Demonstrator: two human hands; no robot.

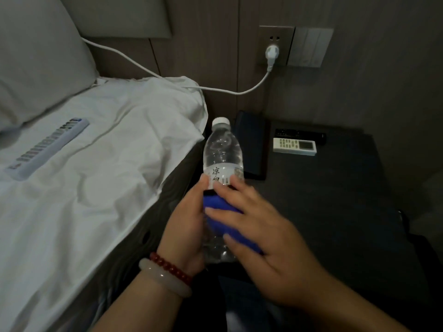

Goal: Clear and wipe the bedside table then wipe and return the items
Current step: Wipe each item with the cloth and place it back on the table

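While the left hand (pixel 184 226) wraps the lower body of the water bottle (pixel 223 149), thumb up on the label (pixel 220 174), the right hand (pixel 263 236) lays fairly flat fingers over a blue cloth (pixel 220 204) and presses it onto the bottle's side. Right thumb is hidden, so I can't tell whether it pinches the cloth.

Bottle position: held off the surface, roughly upright, cap (pixel 221 121) tipped slightly away, at the near left edge of the bedside table (pixel 335 188), between it and the bed sheet (pixel 107 164).

Step looks like wiping the bottle before it goes back on the table.

Handling, my read:
- Looks close to full, so moderate weight. One hand can carry it.
- Thin clear plastic. It will dent and crackle if squeezed hard.
- Smooth wall, slippery if the cloth is damp.
- Cap is on, so spill risk is low.
- Best hold: around the body at or below the label, where the left hand has it. Avoid carrying by the cap.
- Rotate the bottle with the left hand and let the cloth drag round.

Already on the table at the back: a white remote (pixel 294 146), a black remote (pixel 299 134) just behind it, and a dark folder (pixel 251 144) to their left. A free patch in front of them should take the bottle.

A power strip (pixel 48 149) lies on the sheet, and a white cable (pixel 143 68) runs to the wall socket (pixel 272 52).
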